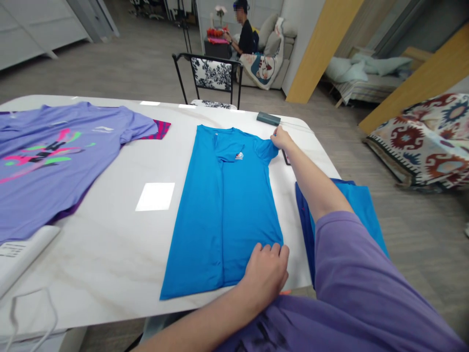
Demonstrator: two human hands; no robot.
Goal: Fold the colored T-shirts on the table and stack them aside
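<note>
A blue T-shirt [245,205] lies on the white table, its left side folded inward with the sleeve laid over the chest beside a small logo. My right hand [280,138] reaches to the far side and pinches the end of the short sleeve that still points outward. Near the hem, my left hand [267,269] is closed on the lower right edge of the T-shirt, fingers curled over the cloth. What lies under those fingers is hidden.
A lavender T-shirt [73,156] is spread at the left of the white table [120,254]. Folded blue clothes [361,210] lie at the right edge, partly behind my arm. A dark green case [268,119] and a chair [212,76] are beyond; a person [247,36] sits farther back.
</note>
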